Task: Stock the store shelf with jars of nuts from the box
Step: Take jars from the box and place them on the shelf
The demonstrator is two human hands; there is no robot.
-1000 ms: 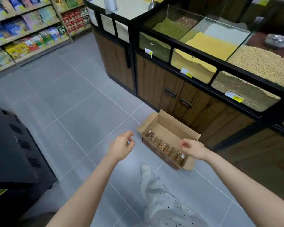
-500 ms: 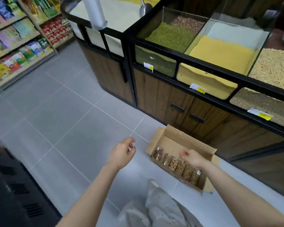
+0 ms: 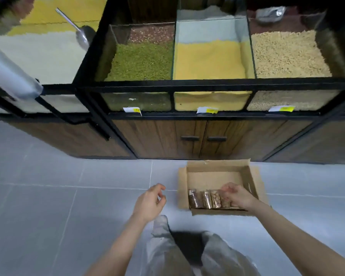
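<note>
An open cardboard box [image 3: 217,177] lies on the grey tiled floor in front of a wooden counter. A row of several clear jars of nuts [image 3: 205,199] lies along its near side; its far half is bare cardboard. My right hand [image 3: 236,195] hovers over the right end of that row, fingers curled and apart, covering the jars there, with nothing held. Left of the box, above the floor, my left hand [image 3: 150,203] hangs with loosely curled fingers and holds nothing.
Behind the box stands a wood-fronted cabinet [image 3: 201,139] with two door handles. Above it, glass bulk bins hold green [image 3: 141,60], yellow [image 3: 209,60] and beige [image 3: 287,54] grains. A metal scoop [image 3: 78,30] rests in the left bin. My legs [image 3: 187,251] are at the bottom.
The view has swung to face the counter and box squarely. My right hand has come down closer over the jars in the box. My left hand stays beside the box.
</note>
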